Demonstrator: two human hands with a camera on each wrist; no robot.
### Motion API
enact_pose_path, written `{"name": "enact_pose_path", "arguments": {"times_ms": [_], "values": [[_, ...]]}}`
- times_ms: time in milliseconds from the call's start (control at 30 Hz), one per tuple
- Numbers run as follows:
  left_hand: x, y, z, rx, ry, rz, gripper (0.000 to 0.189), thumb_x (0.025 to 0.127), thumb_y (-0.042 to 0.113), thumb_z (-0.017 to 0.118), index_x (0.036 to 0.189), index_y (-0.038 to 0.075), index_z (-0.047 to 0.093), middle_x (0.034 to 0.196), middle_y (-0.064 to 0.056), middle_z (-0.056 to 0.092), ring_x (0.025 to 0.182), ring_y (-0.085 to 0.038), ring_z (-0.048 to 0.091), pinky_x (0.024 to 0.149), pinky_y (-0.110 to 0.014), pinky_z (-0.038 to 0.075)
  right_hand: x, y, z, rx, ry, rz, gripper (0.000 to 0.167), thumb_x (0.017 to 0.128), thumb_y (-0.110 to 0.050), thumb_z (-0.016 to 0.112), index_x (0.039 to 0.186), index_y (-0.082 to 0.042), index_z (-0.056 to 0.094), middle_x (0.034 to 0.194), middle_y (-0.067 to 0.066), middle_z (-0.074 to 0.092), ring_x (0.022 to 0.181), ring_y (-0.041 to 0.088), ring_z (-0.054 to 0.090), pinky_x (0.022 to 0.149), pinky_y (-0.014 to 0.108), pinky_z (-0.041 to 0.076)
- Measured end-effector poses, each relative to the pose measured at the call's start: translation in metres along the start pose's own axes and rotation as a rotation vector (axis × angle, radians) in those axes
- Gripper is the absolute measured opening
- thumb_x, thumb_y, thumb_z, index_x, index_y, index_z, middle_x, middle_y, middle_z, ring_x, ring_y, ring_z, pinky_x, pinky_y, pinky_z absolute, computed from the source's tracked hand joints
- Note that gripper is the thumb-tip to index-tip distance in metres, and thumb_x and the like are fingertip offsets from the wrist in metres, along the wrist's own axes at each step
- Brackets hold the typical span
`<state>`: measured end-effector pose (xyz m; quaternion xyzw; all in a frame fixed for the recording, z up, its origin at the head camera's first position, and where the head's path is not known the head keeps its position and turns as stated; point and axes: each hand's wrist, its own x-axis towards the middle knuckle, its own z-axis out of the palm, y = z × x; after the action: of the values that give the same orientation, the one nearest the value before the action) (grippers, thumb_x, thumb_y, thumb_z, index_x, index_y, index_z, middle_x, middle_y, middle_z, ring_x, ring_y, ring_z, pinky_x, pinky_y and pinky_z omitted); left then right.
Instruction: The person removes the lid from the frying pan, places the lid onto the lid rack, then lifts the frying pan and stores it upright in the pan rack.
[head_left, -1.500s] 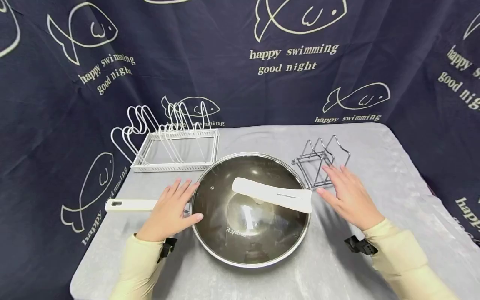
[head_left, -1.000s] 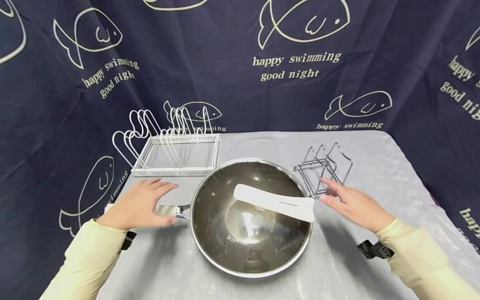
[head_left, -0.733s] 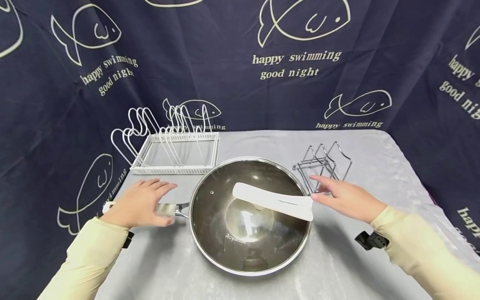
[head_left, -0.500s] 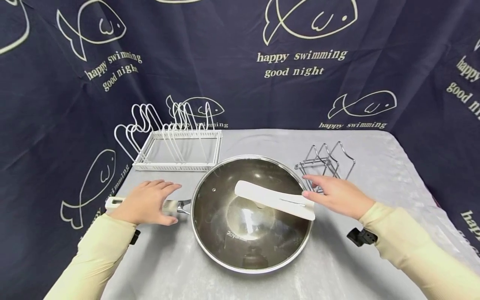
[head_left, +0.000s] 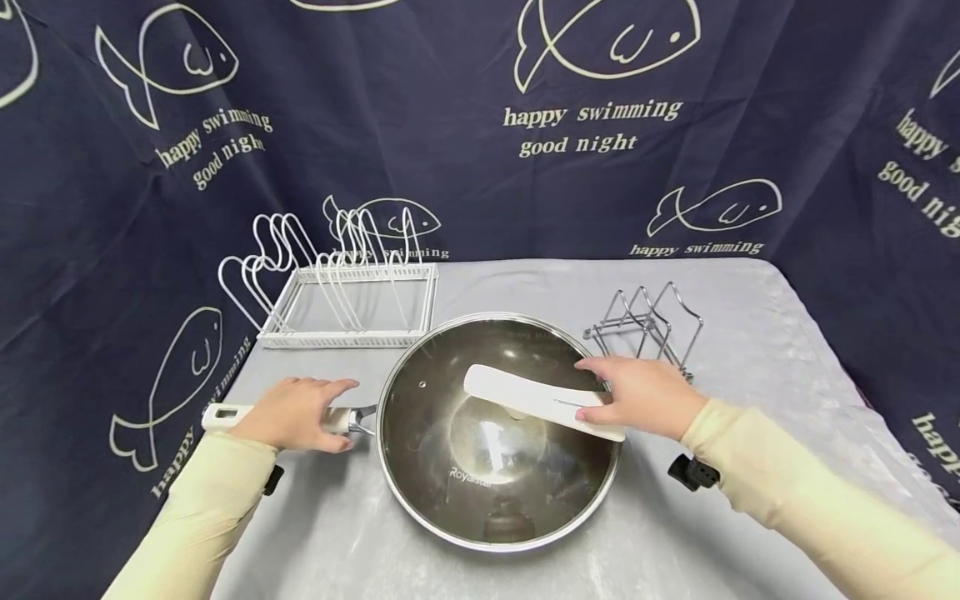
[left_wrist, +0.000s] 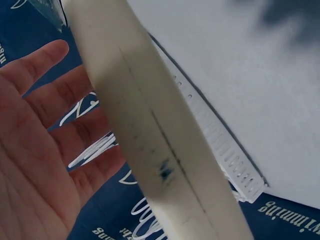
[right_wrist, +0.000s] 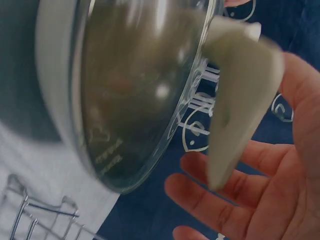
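Observation:
A wide pan with a brown-tinted glass lid [head_left: 442, 467] sits mid-table. A long cream lid handle [head_left: 517, 393] slants across its top. My right hand [head_left: 637, 396] hovers at the lid handle's right end, thumb on the near side and fingers on the far side. In the right wrist view that handle [right_wrist: 242, 95] stands between loosely spread fingers, not squeezed. The cream pan handle [head_left: 222, 415] points left, with my left hand [head_left: 291, 415] over it. In the left wrist view the pan handle [left_wrist: 150, 110] crosses before the palm, fingers extended and relaxed.
A white wire rack on a tray base [head_left: 345, 340] stands behind the pan on the left. To the right, close beyond my right hand, is a small dark metal rack [head_left: 589, 333]. A navy curtain [head_left: 465, 183] with fish drawings hangs behind the grey table [head_left: 525, 283].
My left hand has shifted left from the pan's rim to its handle. My right hand has moved left from beside the metal rack to the lid handle's end. The pan and lid stay put.

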<state>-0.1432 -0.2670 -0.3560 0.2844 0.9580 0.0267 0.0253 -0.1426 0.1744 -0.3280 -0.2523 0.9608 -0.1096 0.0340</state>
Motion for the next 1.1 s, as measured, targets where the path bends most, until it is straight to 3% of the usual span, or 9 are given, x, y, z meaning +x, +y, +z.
{"name": "enact_pose_path", "arguments": {"times_ms": [133,267,433,567,700,800,933,1033,1100], "values": [[0.003,-0.002,0.003,-0.066,-0.025,-0.006,0.079,0.064,0.046,0.076,0.127,0.003,0.056,0.057,0.011,0.042,0.053,-0.007,0.040,0.058,-0.034,0.044,-0.003,-0.010,0.003,-0.016,0.025,-0.041,0.064,0.072,-0.045,0.077,0.121,-0.007,0.061,0.082,-0.006,0.063,0.065,0.012,0.055,0.050,0.034,0.043],[0.003,-0.004,0.006,-0.093,-0.047,-0.024,0.079,0.065,0.044,0.077,0.129,0.002,0.056,0.056,0.012,0.039,0.051,-0.006,0.037,0.054,-0.030,0.040,-0.004,-0.017,0.008,-0.030,0.036,-0.085,0.068,0.068,-0.045,0.079,0.121,-0.006,0.060,0.075,-0.009,0.056,0.060,0.008,0.049,0.050,0.032,0.043],[0.003,-0.005,0.014,-0.108,-0.079,-0.051,0.079,0.065,0.042,0.077,0.130,0.003,0.055,0.057,0.012,0.041,0.054,-0.008,0.041,0.058,-0.033,0.044,-0.001,-0.023,0.016,-0.029,0.039,-0.090,0.070,0.066,-0.044,0.081,0.122,-0.007,0.059,0.071,-0.010,0.051,0.058,0.008,0.047,0.047,0.031,0.041],[0.004,-0.006,0.020,-0.105,-0.083,-0.052,0.078,0.064,0.041,0.078,0.129,0.003,0.055,0.058,0.012,0.042,0.055,-0.008,0.042,0.060,-0.034,0.046,0.002,-0.026,0.022,-0.081,0.053,-0.104,0.069,0.067,-0.046,0.079,0.121,-0.008,0.059,0.071,-0.009,0.052,0.064,0.011,0.056,0.069,0.047,0.050],[0.003,-0.008,0.023,-0.074,-0.097,-0.046,0.078,0.064,0.041,0.079,0.127,0.002,0.056,0.057,0.014,0.045,0.056,-0.007,0.045,0.064,-0.037,0.049,0.005,-0.029,0.026,-0.124,0.072,-0.096,0.068,0.068,-0.047,0.078,0.120,-0.008,0.059,0.073,-0.006,0.054,0.075,0.016,0.062,0.086,0.062,0.041],[0.001,-0.010,0.025,-0.033,-0.116,-0.059,0.078,0.064,0.042,0.079,0.126,0.002,0.057,0.058,0.015,0.047,0.059,-0.007,0.048,0.072,-0.043,0.051,0.006,-0.031,0.027,-0.135,0.084,-0.078,0.067,0.067,-0.047,0.079,0.118,-0.008,0.060,0.073,-0.006,0.055,0.073,0.015,0.060,0.077,0.054,0.045],[-0.001,-0.014,0.028,-0.006,-0.118,-0.082,0.071,0.066,0.042,0.078,0.122,0.004,0.059,0.061,0.014,0.048,0.063,-0.009,0.051,0.078,-0.047,0.049,0.007,-0.033,0.027,-0.124,0.072,-0.034,0.066,0.066,-0.045,0.079,0.118,-0.009,0.061,0.071,-0.005,0.053,0.062,0.014,0.055,0.051,0.038,0.044],[-0.001,-0.016,0.032,0.003,-0.070,-0.069,0.053,0.069,0.041,0.075,0.109,0.008,0.063,0.061,0.013,0.049,0.060,-0.009,0.050,0.073,-0.043,0.050,0.007,-0.035,0.029,-0.109,0.068,-0.001,0.063,0.066,-0.041,0.077,0.117,-0.009,0.061,0.070,-0.004,0.053,0.055,0.014,0.052,0.040,0.033,0.039],[-0.003,-0.016,0.036,-0.004,-0.026,-0.056,0.040,0.069,0.039,0.074,0.097,0.011,0.063,0.060,0.013,0.048,0.056,-0.008,0.048,0.064,-0.038,0.050,0.007,-0.035,0.032,-0.113,0.078,0.011,0.058,0.066,-0.038,0.076,0.114,-0.009,0.062,0.069,-0.004,0.054,0.053,0.014,0.051,0.039,0.034,0.038]]}}
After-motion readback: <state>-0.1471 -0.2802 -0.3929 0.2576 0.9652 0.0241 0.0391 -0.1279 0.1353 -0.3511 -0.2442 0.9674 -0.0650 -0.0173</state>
